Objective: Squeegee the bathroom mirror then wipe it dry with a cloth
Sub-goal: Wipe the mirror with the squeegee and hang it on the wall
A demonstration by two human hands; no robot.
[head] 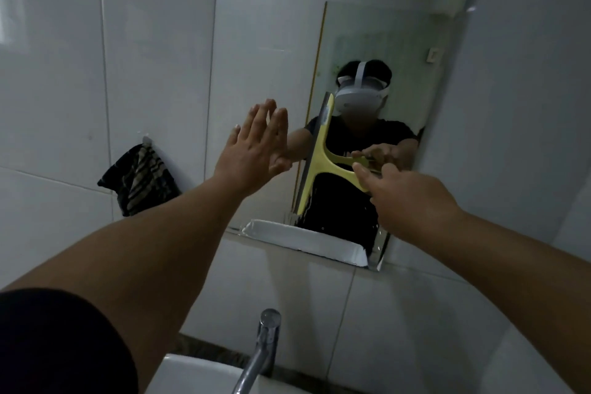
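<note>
**Squeegee mid-mirror, blade upright: streaks and smears are the main risks**

The mirror [367, 25] fills the upper right of the view, from about twelve to three o'clock, with tiled wall around it. Droplets and runs show near its lower edge, so the glass looks wet there. If the pass stops short of that edge, water would likely be left standing and could run back as streaks.

The left hand [256, 144], at about ten o'clock from the squeegee, lies flat with fingers [268, 115] straight and spread, seemingly pressed on the glass near the mirror's left edge. A bare palm there would probably leave prints, which the drying wipe must then remove.

The right hand [406, 198], at four o'clock from the blade, grips the squeegee [319, 160] by its yellow handle, fingers curled around it. The blade stands nearly upright against the glass, slightly tilted. Held so far out on the handle, uneven pressure could lift one end of the blade and skip a strip.

The striped cloth [139, 179] hangs on a wall hook at nine o'clock, well apart from both hands. Fetching it with a wet hand could dampen it before drying begins.

The tap [262, 345] sits at six o'clock below the arms; a low elbow might knock it.
</note>
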